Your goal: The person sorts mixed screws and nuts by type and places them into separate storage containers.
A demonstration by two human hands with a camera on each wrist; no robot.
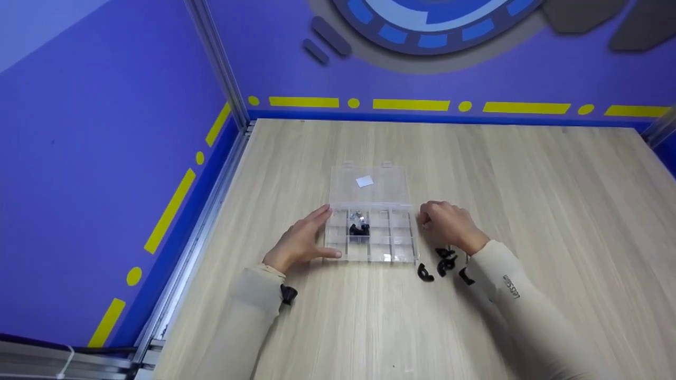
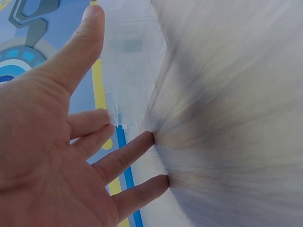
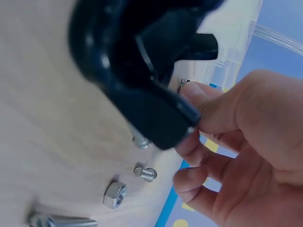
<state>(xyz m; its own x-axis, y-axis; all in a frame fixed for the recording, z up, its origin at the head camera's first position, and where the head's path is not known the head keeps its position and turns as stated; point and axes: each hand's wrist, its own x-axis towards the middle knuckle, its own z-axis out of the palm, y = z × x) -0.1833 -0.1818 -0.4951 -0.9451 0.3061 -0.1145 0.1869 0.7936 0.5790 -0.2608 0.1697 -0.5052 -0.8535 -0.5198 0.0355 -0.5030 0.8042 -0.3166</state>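
A clear plastic compartment box (image 1: pixel 379 250) lies with its lid (image 1: pixel 391 184) folded back. One compartment holds black curved parts (image 1: pixel 359 230), and silver hardware (image 1: pixel 357 215) is in the one behind it. My left hand (image 1: pixel 302 240) rests along the box's left side, fingers extended and thumb over the front left corner. To the right of the box is my right hand (image 1: pixel 449 224), fingers curled in. Between its thumb and fingertips the right wrist view shows the end of a small metal piece (image 3: pixel 182 84), mostly hidden by the fingers.
Several black curved parts (image 1: pixel 425 273) lie on the wooden table (image 1: pixel 338 327) by the right wrist. A hex nut (image 3: pixel 114 195), a short bolt (image 3: pixel 145 173) and a longer bolt (image 3: pixel 64 222) lie near them. Blue panels (image 1: pixel 285 68) border the table at the back and left.
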